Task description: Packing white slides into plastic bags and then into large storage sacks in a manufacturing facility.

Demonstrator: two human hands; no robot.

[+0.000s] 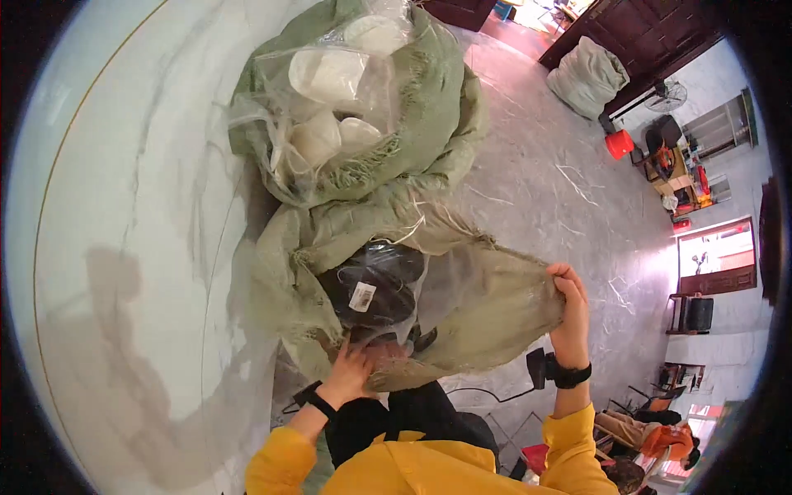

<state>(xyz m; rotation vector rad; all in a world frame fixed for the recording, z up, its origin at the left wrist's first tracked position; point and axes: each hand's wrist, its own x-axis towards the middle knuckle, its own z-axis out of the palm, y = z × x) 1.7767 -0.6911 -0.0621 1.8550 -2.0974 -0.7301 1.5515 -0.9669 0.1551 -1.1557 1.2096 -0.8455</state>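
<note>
Below me a green woven sack (503, 305) gapes, with a clear plastic liner (441, 285) inside its mouth. Within it lie black items (375, 268) in clear plastic with a white label (361, 296); their kind is hard to make out. My right hand (571, 313) is closed on the sack's right rim, pulling it outward. At the near rim, my left hand (351, 371) has its fingers bent around the plastic edge beside the black items, partly hidden by the film. Beyond stands a second green sack (437, 107) holding cream-white cup-like pieces (330, 74) in clear plastic.
A white marble-patterned surface (140, 206) runs along my left. Grey floor (561, 190) lies to the right. Farther off are a pale stuffed sack (587, 78), a red bucket (619, 144), a fan (667, 96) and a person in orange (672, 441). A black cable (487, 394) hangs near my right wrist.
</note>
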